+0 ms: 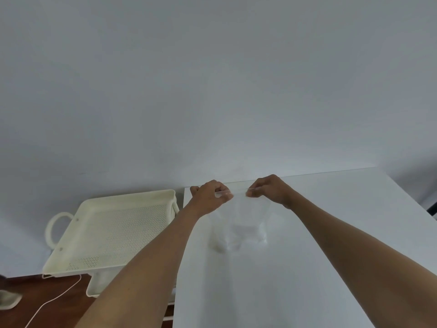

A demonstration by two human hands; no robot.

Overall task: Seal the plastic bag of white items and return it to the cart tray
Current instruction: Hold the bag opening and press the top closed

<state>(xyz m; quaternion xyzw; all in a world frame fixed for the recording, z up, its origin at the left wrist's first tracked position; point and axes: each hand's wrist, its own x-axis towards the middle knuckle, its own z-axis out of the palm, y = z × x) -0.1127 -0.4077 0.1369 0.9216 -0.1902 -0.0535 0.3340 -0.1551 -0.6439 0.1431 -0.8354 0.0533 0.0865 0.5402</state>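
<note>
A clear plastic bag (243, 223) with white items in its bottom hangs above the white table (331, 209), held up by its top strip. My left hand (210, 197) pinches the left end of that strip. My right hand (272, 190) pinches the right end, a short gap away. The bag's lower part rests on or just above the table; which one is unclear. The cream cart tray (78, 242), perforated and with nothing in it, stands to the left of the table, below my left forearm.
A round handle (55, 229) sticks out from the tray's left side. A lower cart tray (99, 285) shows beneath. A white cable (52, 301) runs over the dark wooden floor at lower left. A grey wall fills the upper view.
</note>
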